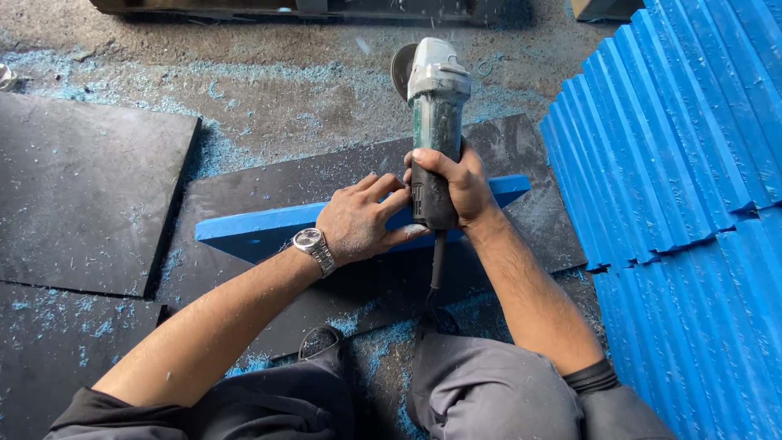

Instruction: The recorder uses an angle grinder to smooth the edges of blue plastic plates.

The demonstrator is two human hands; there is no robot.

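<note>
Angle grinder (436, 122): stood nose-away over the blue strip (269, 231), which lay on a dark mat (342, 175) on the floor, between the person's knees.
Right hand (456, 183): fingers wrapped tight round the grinder's handle.
Left hand (358, 220): fingers half curled, tips touching the grinder's body, palm over the strip.
Risk: the left fingers sat near the tool; a kick or slip could, I judged, throw the disc (401, 69) toward them, or snag the cable (437, 265).
Surroundings: blue shavings everywhere; stacked blue strips (676, 147) to the right.
Hidden: the disc was mostly behind the head; whether it spun, I couldn't tell.
</note>
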